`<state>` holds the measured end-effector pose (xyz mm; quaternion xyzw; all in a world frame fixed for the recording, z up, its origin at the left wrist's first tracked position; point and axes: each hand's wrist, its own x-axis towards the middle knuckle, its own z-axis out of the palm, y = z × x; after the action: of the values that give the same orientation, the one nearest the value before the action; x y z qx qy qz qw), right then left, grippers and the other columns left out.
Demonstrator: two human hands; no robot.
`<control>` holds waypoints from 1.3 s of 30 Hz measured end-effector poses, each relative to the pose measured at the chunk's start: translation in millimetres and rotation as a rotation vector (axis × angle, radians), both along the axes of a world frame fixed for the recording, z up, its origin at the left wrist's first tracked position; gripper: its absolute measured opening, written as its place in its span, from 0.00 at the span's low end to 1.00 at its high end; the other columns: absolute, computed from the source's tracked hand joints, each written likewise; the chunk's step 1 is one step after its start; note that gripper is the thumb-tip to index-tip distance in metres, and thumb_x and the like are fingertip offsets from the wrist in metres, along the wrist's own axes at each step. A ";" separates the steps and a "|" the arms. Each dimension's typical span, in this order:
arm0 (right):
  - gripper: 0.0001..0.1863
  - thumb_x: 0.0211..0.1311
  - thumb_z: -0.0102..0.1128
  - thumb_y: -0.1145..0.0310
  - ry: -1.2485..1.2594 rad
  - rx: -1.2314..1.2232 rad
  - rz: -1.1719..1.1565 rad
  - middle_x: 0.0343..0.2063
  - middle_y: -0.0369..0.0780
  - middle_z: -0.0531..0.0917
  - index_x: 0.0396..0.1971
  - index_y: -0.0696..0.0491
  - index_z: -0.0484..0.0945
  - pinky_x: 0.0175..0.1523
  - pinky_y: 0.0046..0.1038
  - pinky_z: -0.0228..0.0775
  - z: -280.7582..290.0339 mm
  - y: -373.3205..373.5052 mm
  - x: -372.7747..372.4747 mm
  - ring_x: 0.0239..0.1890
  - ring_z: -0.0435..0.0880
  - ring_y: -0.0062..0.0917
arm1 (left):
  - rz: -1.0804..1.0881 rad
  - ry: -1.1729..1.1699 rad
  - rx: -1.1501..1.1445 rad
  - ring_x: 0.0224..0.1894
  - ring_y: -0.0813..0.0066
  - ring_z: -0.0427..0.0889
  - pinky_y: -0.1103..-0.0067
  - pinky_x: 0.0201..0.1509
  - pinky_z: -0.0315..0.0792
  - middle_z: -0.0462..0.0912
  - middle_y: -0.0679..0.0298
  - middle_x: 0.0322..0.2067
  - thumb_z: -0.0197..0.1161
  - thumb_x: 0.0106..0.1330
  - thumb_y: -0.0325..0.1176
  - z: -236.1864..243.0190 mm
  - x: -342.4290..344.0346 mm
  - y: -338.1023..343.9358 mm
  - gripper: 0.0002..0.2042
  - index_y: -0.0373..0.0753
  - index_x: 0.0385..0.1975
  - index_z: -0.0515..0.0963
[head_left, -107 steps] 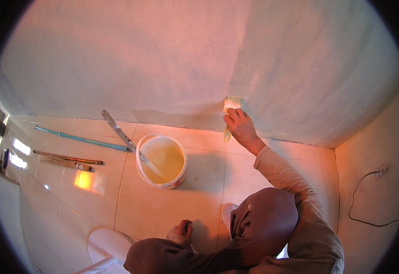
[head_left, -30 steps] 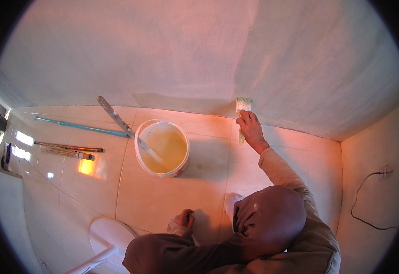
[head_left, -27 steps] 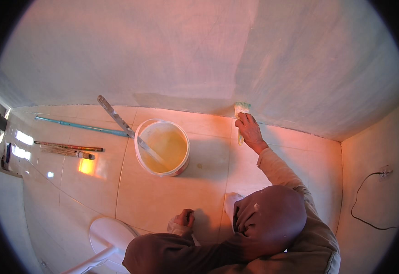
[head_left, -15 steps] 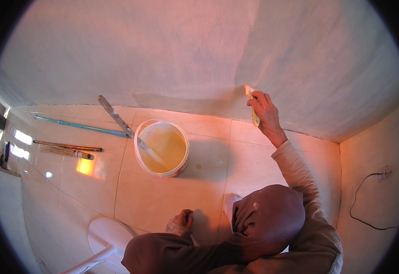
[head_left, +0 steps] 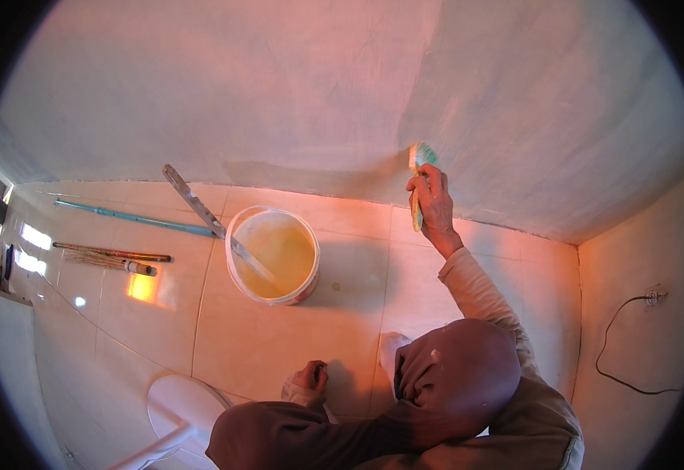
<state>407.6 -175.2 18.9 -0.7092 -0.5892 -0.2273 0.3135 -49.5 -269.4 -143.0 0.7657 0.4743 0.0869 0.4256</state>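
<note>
Seemingly, the brush (head_left: 420,160) touches the wall (head_left: 295,94), well off the bucket rim (head_left: 317,254).

The brush (head_left: 420,160) was in the right hand (head_left: 435,207), before the wall (head_left: 279,94). Left of that hand, the bucket (head_left: 272,302) stood on the floor (head_left: 287,337), a stick (head_left: 188,195) slanting out of it toward the far left. Farther left lay a pole (head_left: 134,218); behind it, a rod (head_left: 112,252) just beside a whisk (head_left: 140,268). Behind the right hand and to its left was the left hand (head_left: 309,377). Well to its right, a cord (head_left: 605,348) hung along the side wall (head_left: 631,258).
</note>
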 end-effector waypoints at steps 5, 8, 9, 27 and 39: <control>0.13 0.52 0.63 0.83 0.133 0.038 0.089 0.48 0.41 0.75 0.35 0.50 0.77 0.44 0.38 0.78 12.7 -14.0 10.2 0.49 0.79 0.40 | -0.005 0.000 0.032 0.29 0.49 0.85 0.59 0.31 0.73 0.83 0.53 0.24 0.65 0.68 0.41 2.0 5.9 4.4 0.10 0.53 0.46 0.79; 0.11 0.54 0.61 0.84 0.160 0.157 0.092 0.48 0.41 0.77 0.35 0.51 0.78 0.43 0.35 0.77 48.9 -9.2 18.3 0.46 0.81 0.37 | 0.018 0.014 0.026 0.29 0.48 0.85 0.58 0.32 0.73 0.84 0.52 0.24 0.65 0.68 0.41 2.8 0.7 -1.2 0.10 0.52 0.46 0.79; 0.11 0.55 0.61 0.84 0.153 0.167 0.074 0.49 0.41 0.77 0.35 0.51 0.78 0.43 0.35 0.77 67.6 -10.1 19.5 0.45 0.81 0.37 | 0.015 0.017 0.025 0.29 0.48 0.85 0.58 0.32 0.74 0.84 0.52 0.24 0.65 0.68 0.41 2.1 0.3 -1.9 0.10 0.52 0.46 0.79; 0.13 0.52 0.62 0.83 0.072 0.177 0.032 0.48 0.38 0.77 0.35 0.50 0.79 0.44 0.36 0.78 93.0 8.5 -8.0 0.49 0.79 0.37 | -0.020 0.033 0.024 0.29 0.48 0.84 0.59 0.32 0.74 0.84 0.53 0.24 0.65 0.69 0.40 23.6 6.8 2.2 0.10 0.50 0.46 0.78; 0.13 0.54 0.62 0.83 -0.156 0.226 0.000 0.47 0.36 0.80 0.36 0.49 0.80 0.46 0.32 0.77 189.4 -19.3 8.6 0.46 0.81 0.34 | -0.024 -0.024 0.015 0.30 0.48 0.85 0.58 0.33 0.75 0.84 0.53 0.25 0.64 0.69 0.41 5.5 3.9 2.6 0.10 0.51 0.47 0.78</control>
<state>416.2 -194.5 208.3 -0.6497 -0.5824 -0.3464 0.3446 -45.6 -266.7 -137.5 0.7734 0.4593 0.0949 0.4264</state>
